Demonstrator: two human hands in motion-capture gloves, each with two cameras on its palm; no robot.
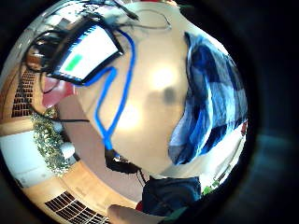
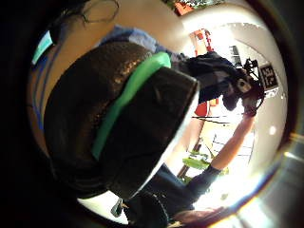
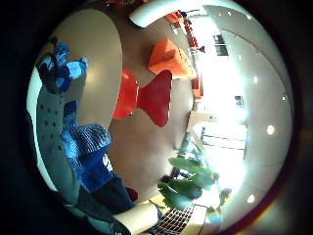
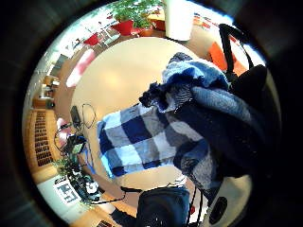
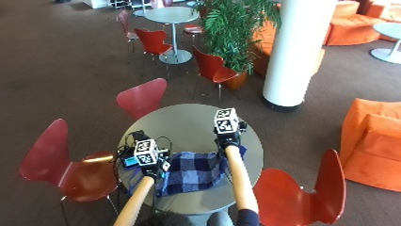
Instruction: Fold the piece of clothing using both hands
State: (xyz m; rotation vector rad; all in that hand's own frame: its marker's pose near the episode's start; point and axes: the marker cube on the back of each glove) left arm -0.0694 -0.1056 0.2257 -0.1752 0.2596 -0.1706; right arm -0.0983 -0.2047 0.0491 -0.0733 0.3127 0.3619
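Note:
A blue and white checked cloth (image 5: 188, 172) lies spread on the near part of the round grey table (image 5: 181, 122). My right hand (image 5: 228, 139) is raised over the cloth's right edge and grips a bunched-up part of it; in the right thumb side palm view this bunch (image 4: 199, 94) hangs close to the palm, and the rest (image 4: 137, 137) still lies flat. My left hand (image 5: 152, 170) hovers at the cloth's left edge with nothing in it. From the left little finger side the cloth (image 1: 210, 102) lies apart from that palm. A gloved finger (image 2: 123, 118) fills the left thumb side view.
A small device with a lit screen (image 1: 84, 56) and a blue cable (image 1: 114, 102) sit on the table's left side (image 5: 132, 160). Red chairs (image 5: 143, 96) ring the table. A white pillar (image 5: 294, 52) and a potted plant (image 5: 235, 28) stand beyond.

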